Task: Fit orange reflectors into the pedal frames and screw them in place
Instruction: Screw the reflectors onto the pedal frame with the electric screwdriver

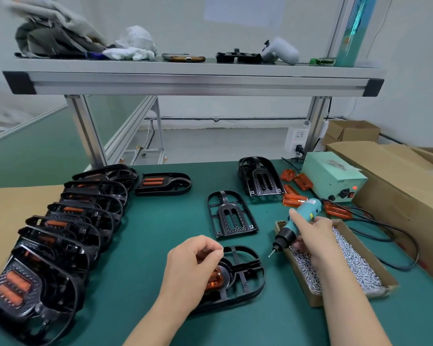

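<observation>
The left hand (195,260) is pinching a tiny screw (221,249) between thumb and finger. It is hovering just above the pedal frame (245,270) at the front of the table. An orange reflector (213,281) is sitting in that frame, partly under the hand. The right hand (313,239) is gripping the screwdriver (299,224) at 3 o'clock from the frame, and its tip is touching nothing.

The screw is very small, so it could be slipping from the pinch and falling through the gaps in the frame. No screw is holding the reflector yet, I am thinking, so a push from the tip could be tipping it out of its seat.

Two bare frames are lying at 12 o'clock (231,213) and 1 o'clock (260,177). One finished pedal (163,183) is lying alone at 11 o'clock. The row of finished pedals (68,226) at 9 o'clock and the loose reflectors (294,198) at 1 o'clock are overlapping. About eight and about six are only my best counts. One box of screws (348,270) is sitting under the right hand.
</observation>
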Demonstrator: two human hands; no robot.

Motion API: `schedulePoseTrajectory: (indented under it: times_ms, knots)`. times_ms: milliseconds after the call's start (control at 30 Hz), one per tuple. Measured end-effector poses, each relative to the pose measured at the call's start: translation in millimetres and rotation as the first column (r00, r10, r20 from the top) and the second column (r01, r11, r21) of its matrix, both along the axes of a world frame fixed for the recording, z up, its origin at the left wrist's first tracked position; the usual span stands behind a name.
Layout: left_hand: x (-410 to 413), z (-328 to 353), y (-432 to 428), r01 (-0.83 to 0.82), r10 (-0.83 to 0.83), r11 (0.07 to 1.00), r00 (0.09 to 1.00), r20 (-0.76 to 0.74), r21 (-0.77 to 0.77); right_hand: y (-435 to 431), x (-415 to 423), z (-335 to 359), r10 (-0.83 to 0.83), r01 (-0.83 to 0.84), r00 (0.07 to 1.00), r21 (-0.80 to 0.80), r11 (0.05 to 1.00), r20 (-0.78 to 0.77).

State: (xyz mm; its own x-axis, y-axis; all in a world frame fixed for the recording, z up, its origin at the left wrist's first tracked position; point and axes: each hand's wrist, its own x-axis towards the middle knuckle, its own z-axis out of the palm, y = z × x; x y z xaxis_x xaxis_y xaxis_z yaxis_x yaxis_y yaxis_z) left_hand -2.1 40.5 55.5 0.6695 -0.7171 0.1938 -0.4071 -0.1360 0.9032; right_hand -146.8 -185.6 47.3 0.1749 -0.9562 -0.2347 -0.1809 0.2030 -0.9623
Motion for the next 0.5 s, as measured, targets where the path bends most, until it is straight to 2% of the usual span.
schedulePoseTrajectory:
  times_ms: [133,233,367,500]
  knots:
    - [4,-1,1,-0.001,0.001,1.0,1.0,-0.022,0.023,2,5,1,-0.042,0.026,0.989,0.116,0.993,0.139]
    - [7,-3,2,-0.02,0.021,0.999,0.999,-0.043,0.032,10,10,8,-0.106,0.053,0.943,0.173,0.983,0.315]
    - [7,-6,1,-0.021,0.023,0.999,0.998,-0.054,0.037,28,24,24,-0.108,0.027,0.812,0.147,0.989,0.574]
    - [6,-6,0,0.015,-0.015,1.0,0.998,-0.06,0.013,55,44,41,-0.038,-0.026,0.658,0.073,0.997,0.752]
